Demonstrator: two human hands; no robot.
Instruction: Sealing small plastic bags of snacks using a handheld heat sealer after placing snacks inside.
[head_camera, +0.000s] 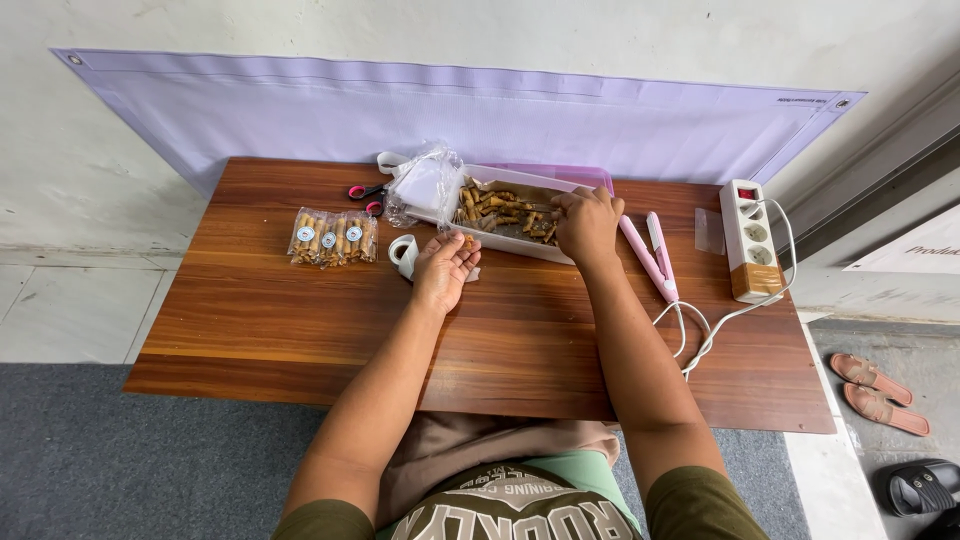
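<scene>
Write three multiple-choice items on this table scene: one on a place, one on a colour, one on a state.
1. Where are the sealed snack packets?
A. left of the tray
B. on the power strip
C. on the floor

2. What colour is the flat iron?
A. black
B. pink
C. green

3. How is the left hand?
A. fist on the scissors
B. palm up, cupped, holding a snack piece
C. flat on the carpet

Answers:
1 A: they lie left of the white tray.
2 B: its body is pale pink.
3 B: fingers curl upward beside the tape roll, while the right hand reaches into the tray.
</scene>
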